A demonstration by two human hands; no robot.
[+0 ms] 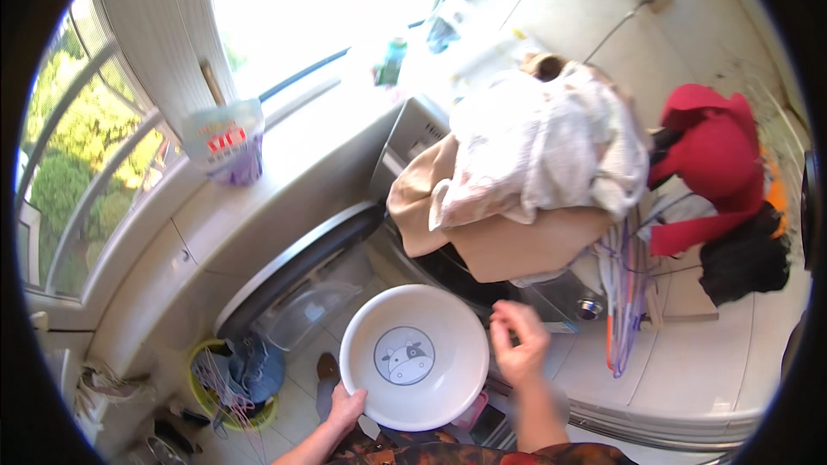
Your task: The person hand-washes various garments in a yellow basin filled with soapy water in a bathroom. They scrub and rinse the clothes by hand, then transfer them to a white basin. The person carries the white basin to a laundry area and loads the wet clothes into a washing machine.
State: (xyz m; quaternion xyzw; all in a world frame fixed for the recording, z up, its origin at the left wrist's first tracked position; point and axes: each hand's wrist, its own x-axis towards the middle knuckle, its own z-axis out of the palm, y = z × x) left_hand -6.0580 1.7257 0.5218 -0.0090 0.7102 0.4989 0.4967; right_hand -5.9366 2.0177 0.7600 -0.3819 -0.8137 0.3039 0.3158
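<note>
A white plastic basin (pixel 446 394) with a cartoon cow face printed on its bottom is tilted up in front of my body. My left hand (pixel 347 405) grips its lower left rim, thumb over the edge. To the right of the rim, my right hand (pixel 519 339) is in the air with fingers partly curled and nothing in it. Beyond the basin a front-loading washing machine (pixel 413 135) has its round door (pixel 303 271) swung out to the left. A beige cloth (pixel 530 242) and a whitish towel (pixel 543 142) are heaped on top and hang over its front.
Several clothes hangers (pixel 621 310) hang right of the machine, near a red garment (pixel 711 148) and a black cloth (pixel 743 258). A detergent pouch (pixel 226 142) stands on the window ledge (pixel 310 135). A yellow-green tub (pixel 268 414) on the floor holds denim and hangers.
</note>
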